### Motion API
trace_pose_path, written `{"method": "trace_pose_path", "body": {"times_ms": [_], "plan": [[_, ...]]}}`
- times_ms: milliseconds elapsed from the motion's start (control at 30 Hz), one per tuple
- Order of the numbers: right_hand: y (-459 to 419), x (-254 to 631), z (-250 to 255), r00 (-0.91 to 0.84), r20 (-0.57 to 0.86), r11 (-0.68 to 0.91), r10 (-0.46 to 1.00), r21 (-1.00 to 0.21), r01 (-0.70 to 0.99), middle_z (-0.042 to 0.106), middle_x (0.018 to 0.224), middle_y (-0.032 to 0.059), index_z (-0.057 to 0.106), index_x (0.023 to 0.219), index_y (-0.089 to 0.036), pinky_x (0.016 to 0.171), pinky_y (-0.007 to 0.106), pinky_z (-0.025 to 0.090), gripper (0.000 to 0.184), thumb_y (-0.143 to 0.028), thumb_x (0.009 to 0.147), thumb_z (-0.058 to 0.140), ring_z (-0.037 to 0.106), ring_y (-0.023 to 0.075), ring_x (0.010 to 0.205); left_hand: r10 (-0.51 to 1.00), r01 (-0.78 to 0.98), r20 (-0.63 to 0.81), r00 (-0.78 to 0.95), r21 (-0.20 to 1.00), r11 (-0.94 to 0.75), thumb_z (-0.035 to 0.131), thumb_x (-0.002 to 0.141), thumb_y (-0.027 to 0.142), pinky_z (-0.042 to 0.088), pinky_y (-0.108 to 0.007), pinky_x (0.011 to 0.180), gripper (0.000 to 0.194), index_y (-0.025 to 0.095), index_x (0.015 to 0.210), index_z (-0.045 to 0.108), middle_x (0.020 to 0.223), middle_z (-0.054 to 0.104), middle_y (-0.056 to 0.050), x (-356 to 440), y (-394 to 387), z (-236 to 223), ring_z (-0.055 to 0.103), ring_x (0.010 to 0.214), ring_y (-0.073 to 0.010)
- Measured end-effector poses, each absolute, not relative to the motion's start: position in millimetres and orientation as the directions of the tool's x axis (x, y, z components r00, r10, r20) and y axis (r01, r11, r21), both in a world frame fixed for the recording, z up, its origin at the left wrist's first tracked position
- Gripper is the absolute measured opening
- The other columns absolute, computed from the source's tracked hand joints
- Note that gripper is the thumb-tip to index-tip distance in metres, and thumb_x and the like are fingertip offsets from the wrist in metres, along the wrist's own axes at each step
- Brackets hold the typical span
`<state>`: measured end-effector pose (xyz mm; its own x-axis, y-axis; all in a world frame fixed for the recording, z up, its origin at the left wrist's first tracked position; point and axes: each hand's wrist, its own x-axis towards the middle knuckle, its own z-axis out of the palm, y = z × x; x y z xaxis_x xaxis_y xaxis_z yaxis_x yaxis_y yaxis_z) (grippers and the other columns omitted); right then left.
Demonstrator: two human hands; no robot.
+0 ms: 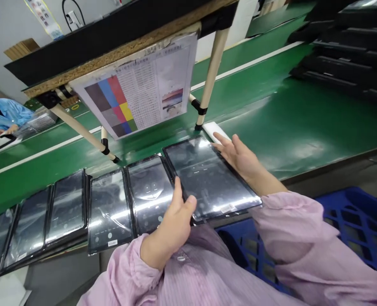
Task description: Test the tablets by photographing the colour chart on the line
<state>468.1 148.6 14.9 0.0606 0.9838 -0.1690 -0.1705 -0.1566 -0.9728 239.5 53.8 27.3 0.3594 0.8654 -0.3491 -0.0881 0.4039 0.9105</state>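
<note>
A large black tablet (207,178) under clear film lies at a slant in front of me, its near end sticking out past the bench edge. At its left edge is my left hand (172,216), with the thumb over the rim and the index finger stretched along the side; its other fingers are hidden. My right hand (239,159) is beside the tablet's upper right edge, fingers apart and palm turned toward it. Left of my left hand lies another film-covered tablet (150,187), and beyond it a tablet with a small white label (110,208).
Several more tablets (66,206) continue the row leftward along the green bench (255,123). A framed stand carries a printed colour chart (137,89). A white block (215,131) lies behind the tablet. Black trays (350,55) are stacked at right; a blue crate (357,216) stands below. Another person (10,112) works far left.
</note>
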Motion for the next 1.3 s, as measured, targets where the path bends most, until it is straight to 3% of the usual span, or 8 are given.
{"method": "trace_pose_path", "body": {"times_ms": [133,233,367,467,567,667,833,1300], "plan": [[156,479,-6,0.048,-0.117,-0.117,0.992,-0.993,-0.016,0.058,0.141,0.0066,0.028,0.154,-0.03,0.106,0.055,0.048,0.073,-0.07,0.094,0.015,0.059,0.0262,0.126,0.761,0.239,-0.3,0.575,0.951,0.194,0.044,0.099,0.053,0.004,-0.044,0.126,0.078,0.025,0.16,0.005,0.169,-0.002,-0.004,214,45,33,0.001,0.156,-0.0241],[148,485,-8,0.111,0.109,0.074,0.988,-0.957,0.282,0.048,0.15,0.0078,0.031,0.155,-0.028,0.116,0.053,0.038,0.073,-0.067,0.096,0.011,0.045,0.0249,0.141,0.753,0.249,-0.102,0.65,0.965,-0.085,0.042,0.102,0.041,0.017,-0.046,0.126,0.065,0.036,0.16,0.012,0.169,0.012,-0.001,189,35,49,0.014,0.155,-0.0228],[115,478,8,-0.121,0.301,0.293,0.946,-0.632,0.718,0.044,0.154,0.0018,0.064,0.131,-0.034,0.122,0.059,0.017,0.056,-0.064,0.098,0.032,0.027,0.0311,0.15,0.8,0.386,0.069,0.597,0.849,-0.361,0.044,0.101,0.028,0.038,-0.044,0.115,0.046,0.035,0.147,0.044,0.145,0.054,-0.005,155,31,57,0.044,0.137,-0.0219],[95,462,13,-0.322,0.271,0.393,0.907,-0.274,0.878,0.044,0.154,0.0025,0.072,0.12,-0.034,0.116,0.068,0.013,0.045,-0.051,0.102,0.034,0.023,0.0367,0.15,0.893,0.672,0.14,0.428,0.611,-0.418,0.046,0.099,0.022,0.049,-0.044,0.096,0.034,0.026,0.129,0.062,0.113,0.062,-0.01,139,37,48,0.054,0.11,-0.0244],[87,451,11,-0.371,0.269,0.42,0.889,-0.156,0.894,0.043,0.154,0.0046,0.071,0.122,-0.031,0.113,0.07,0.018,0.042,-0.042,0.103,0.035,0.026,0.0395,0.147,0.922,0.883,0.198,0.332,0.279,-0.378,0.049,0.097,0.022,0.046,-0.052,0.093,0.032,0.018,0.123,0.068,0.107,0.054,-0.015,133,48,41,0.046,0.104,-0.029],[83,449,13,-0.317,0.397,0.424,0.861,-0.218,0.879,0.039,0.156,0.0101,0.069,0.125,-0.025,0.112,0.067,0.024,0.048,-0.042,0.104,0.03,0.027,0.0401,0.147,0.94,0.946,0.184,0.287,0.104,-0.309,0.048,0.097,0.022,0.043,-0.055,0.096,0.037,0.017,0.129,0.066,0.113,0.048,-0.017,139,59,39,0.042,0.108,-0.0317],[75,451,17,-0.207,0.519,0.421,0.829,-0.336,0.843,0.043,0.148,0.0195,0.064,0.127,-0.017,0.112,0.061,0.033,0.051,-0.042,0.104,0.026,0.038,0.0378,0.141,0.962,0.965,0.128,0.241,0.071,-0.251,0.048,0.097,0.027,0.045,-0.05,0.091,0.04,0.02,0.134,0.063,0.107,0.048,-0.014,150,66,34,0.043,0.101,-0.0298],[80,392,5,-0.464,0.481,0.609,0.744,-0.203,0.767,0.053,0.136,0.0179,0.057,0.124,-0.02,0.09,0.062,0.045,0.036,-0.032,0.102,0.031,0.051,0.0427,0.126,0.913,0.978,0.353,-0.205,0.052,0.2,0.049,0.095,0.023,0.04,-0.054,0.094,0.036,0.022,0.123,0.071,0.104,0.048,-0.014,41,37,25,0.043,0.102,-0.0298]]}}
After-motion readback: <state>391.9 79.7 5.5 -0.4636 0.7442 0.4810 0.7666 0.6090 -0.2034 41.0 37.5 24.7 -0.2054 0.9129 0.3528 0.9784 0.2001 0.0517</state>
